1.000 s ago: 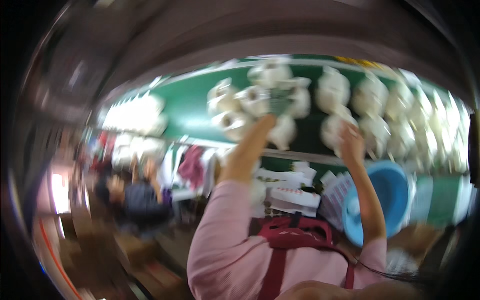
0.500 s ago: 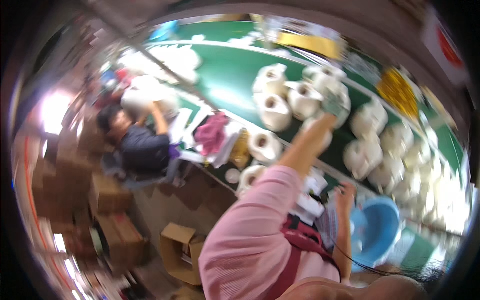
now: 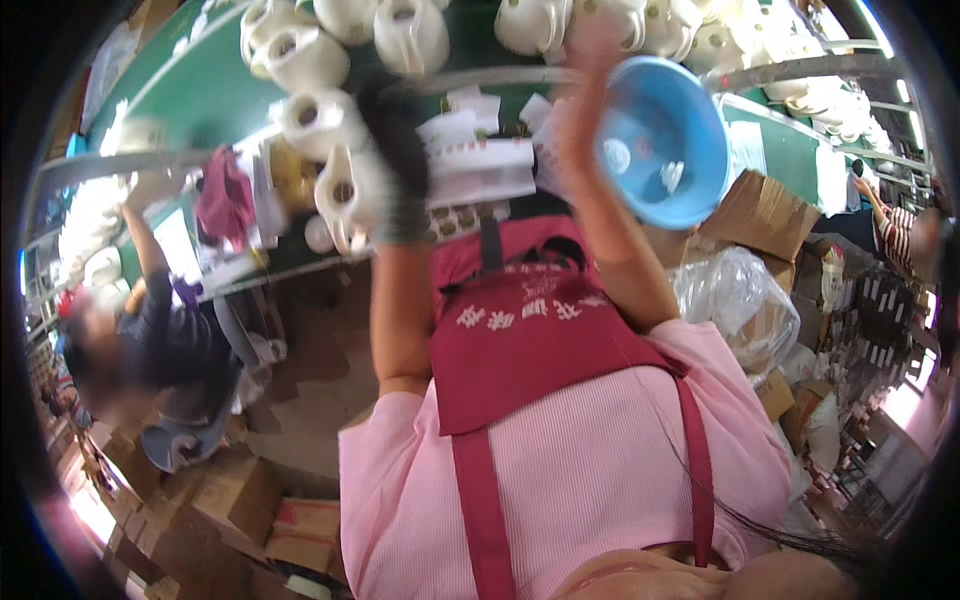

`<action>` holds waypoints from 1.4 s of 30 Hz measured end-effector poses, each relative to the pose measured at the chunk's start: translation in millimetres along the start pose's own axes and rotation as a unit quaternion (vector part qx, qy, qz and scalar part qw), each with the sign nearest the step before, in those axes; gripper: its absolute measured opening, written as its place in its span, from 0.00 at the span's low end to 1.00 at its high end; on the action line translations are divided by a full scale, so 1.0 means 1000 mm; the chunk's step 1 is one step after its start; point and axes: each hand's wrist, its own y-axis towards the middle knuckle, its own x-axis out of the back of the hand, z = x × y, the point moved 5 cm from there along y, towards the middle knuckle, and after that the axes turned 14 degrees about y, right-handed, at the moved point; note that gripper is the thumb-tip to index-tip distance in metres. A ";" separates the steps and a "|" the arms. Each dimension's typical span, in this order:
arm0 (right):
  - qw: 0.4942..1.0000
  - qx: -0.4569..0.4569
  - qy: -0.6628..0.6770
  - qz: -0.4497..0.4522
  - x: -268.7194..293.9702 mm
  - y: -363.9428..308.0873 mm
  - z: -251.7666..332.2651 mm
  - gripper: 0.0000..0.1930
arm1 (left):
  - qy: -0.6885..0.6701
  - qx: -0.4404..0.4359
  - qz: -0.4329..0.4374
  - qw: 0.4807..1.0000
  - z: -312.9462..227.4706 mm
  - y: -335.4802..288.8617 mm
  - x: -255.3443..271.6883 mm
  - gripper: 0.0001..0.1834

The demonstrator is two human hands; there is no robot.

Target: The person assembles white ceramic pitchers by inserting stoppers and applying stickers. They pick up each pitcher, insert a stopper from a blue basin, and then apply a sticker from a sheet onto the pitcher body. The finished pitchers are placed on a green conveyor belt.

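My left hand [image 3: 395, 130], in a dark glove, is raised over the near edge of the green table [image 3: 215, 105], smeared by motion. Just left of it are two white pitchers [image 3: 345, 190] with dark round openings, one above the other. Whether the hand touches either one cannot be made out. My right hand [image 3: 592, 60], bare and blurred, is stretched up beside the blue basin [image 3: 660, 140], near a white pitcher [image 3: 533, 25] in the far row. Its fingers are too smeared to show a grip. White sheets [image 3: 480, 170] lie between my forearms.
More white pitchers [image 3: 410, 35] stand along the back. Small clear-looking pieces lie in the basin. A pink cloth [image 3: 225, 195] hangs at the table's left, near a seated co-worker [image 3: 165, 340]. Cardboard boxes [image 3: 235, 500] fill the floor at left; a plastic bag [image 3: 740, 300] is at right.
The view has swung round to the right. My left arm has drawn back from the far pitchers to the near edge. My right hand has gone from beside my body up past the basin.
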 end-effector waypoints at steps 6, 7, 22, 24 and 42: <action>0.735 -0.330 0.310 0.506 -0.081 -0.232 0.011 0.28 | 0.174 0.291 0.022 0.941 0.128 -0.166 0.103 0.25; 0.690 -0.328 0.221 0.605 -0.078 -0.254 -0.012 0.28 | 0.201 0.313 -0.084 0.924 0.128 -0.189 0.144 0.27; 0.806 -0.155 -0.073 0.566 -0.096 -0.183 -0.157 0.33 | 0.312 0.195 -0.205 0.907 0.016 -0.296 0.083 0.20; 0.802 -0.197 -0.024 0.564 -0.094 -0.192 -0.176 0.36 | 0.320 0.195 -0.164 0.913 0.016 -0.285 0.086 0.22; 0.796 -0.333 0.421 0.281 0.018 -0.011 -0.029 0.06 | 0.714 -0.370 0.190 0.563 -0.078 -0.030 -0.063 0.52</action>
